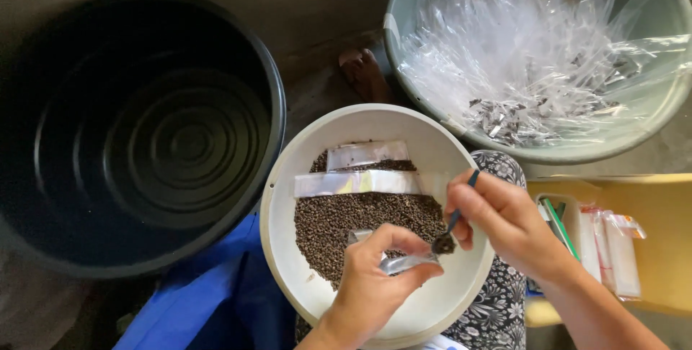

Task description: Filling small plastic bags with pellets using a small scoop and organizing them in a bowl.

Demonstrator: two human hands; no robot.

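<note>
left hand (375,278) pinching a small clear bag (404,263) open over the white bowl (288,263) | right hand (504,224) pinching a spoon (450,231) heaped with seeds (346,224), tip at the bag mouth | imo keep the mouth wide, tip slow, spills drop into the bowl

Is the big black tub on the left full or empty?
Empty: the black tub shows its bare ringed bottom, with nothing inside.

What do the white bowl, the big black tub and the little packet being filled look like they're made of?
White bowl: likely plastic, smooth with a matte sheen and thin rim. Black tub: moulded plastic, judging by concentric ridges in its base. Packet in the left hand: thin clear film, see-through and glossy.
</note>
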